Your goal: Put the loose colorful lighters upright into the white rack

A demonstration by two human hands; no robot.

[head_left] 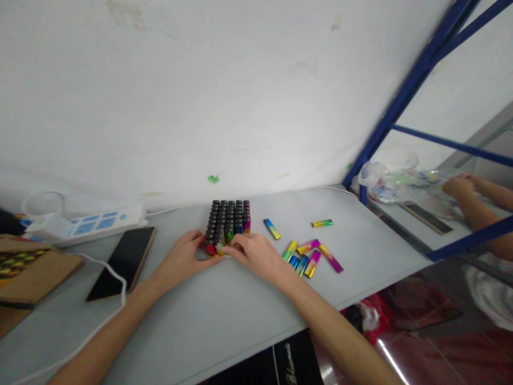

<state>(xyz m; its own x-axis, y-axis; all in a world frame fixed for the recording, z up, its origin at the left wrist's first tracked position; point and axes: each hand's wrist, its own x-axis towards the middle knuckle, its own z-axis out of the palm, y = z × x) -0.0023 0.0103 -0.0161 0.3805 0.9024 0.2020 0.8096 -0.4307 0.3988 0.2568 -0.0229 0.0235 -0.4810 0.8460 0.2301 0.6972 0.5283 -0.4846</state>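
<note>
A tight block of upright lighters (227, 216) with black tops stands on the grey table near the wall. Red, clear, green, blue and purple bodies show along its front and right edges. My left hand (188, 251) grips the block's front left corner, fingers along the left side and thumb across the front. With curled fingers my right hand (252, 251) pinches at a lighter in the front row; the fingertips partly hide it. To the right of that hand lie several loose shiny rainbow-coloured pieces (312, 264), long and flat like lighter casings.
A black phone (124, 262), a white power strip (102, 224) and an open cardboard box (34, 272) occupy the left side. A white cable crosses near my left forearm. Blue metal framing (395, 109) rises at right; beyond it are another person's hands (460, 187) and plastic bags (401, 182).
</note>
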